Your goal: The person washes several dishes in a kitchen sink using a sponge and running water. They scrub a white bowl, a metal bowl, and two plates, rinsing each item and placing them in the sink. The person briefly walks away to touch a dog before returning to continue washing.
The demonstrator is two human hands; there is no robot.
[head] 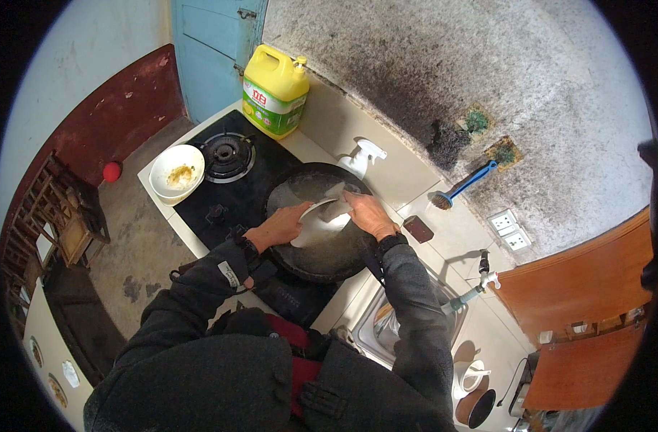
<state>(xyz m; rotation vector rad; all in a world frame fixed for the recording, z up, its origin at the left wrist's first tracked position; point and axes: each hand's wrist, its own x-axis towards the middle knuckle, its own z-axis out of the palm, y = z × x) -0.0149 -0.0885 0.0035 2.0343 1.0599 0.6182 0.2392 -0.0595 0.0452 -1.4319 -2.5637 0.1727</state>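
A large dark wok (329, 267) sits on the right side of the black gas stove, with cloudy liquid inside. My left hand (281, 228) grips the rim of a white dish (310, 229) held over the wok. In my right hand (369, 213) is a pale cloth or sponge (340, 205), pressed near the dish's inner side; its exact kind is unclear. A white bowl (176, 186) with food remains stands at the stove's left edge, beside the bare burner (227, 154).
Behind the stove stand a yellow detergent jug (275, 97) and a white spray bottle (361, 156). A blue-handled brush (463, 186) leans at the wall, near a brown sponge block (418, 229). Right of the stove are a steel sink (369, 318) and a tap (485, 278).
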